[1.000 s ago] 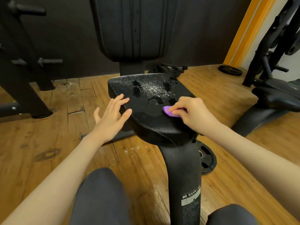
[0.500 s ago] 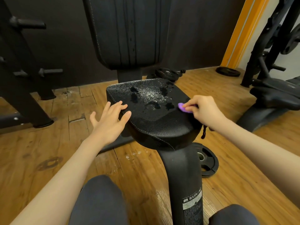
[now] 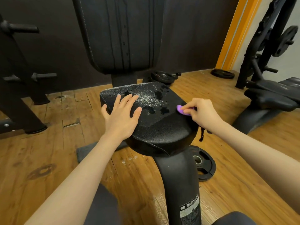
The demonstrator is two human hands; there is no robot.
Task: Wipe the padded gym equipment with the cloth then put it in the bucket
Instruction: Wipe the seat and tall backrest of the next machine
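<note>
A black padded seat (image 3: 162, 129) stands in front of me on a curved black post, with its tall black back pad (image 3: 120, 34) upright behind it. The far half of the seat is wet, with droplets and dark puddles. My right hand (image 3: 203, 114) pinches a small purple cloth (image 3: 180, 109) at the seat's right edge. My left hand (image 3: 123, 114) lies flat with straight, spread fingers on the seat's left side. No bucket is in view.
Weight plates lie on the wooden floor: one (image 3: 204, 164) under the seat's right side, others (image 3: 164, 76) behind it. A second black bench (image 3: 274, 95) and a plate rack (image 3: 267, 38) stand at right. A dark rack (image 3: 19, 88) stands at left. My knees are at the bottom.
My right hand slid the purple cloth from the seat's middle to its right edge. My left hand moved from the seat's left rim up onto the pad. The view shifted closer.
</note>
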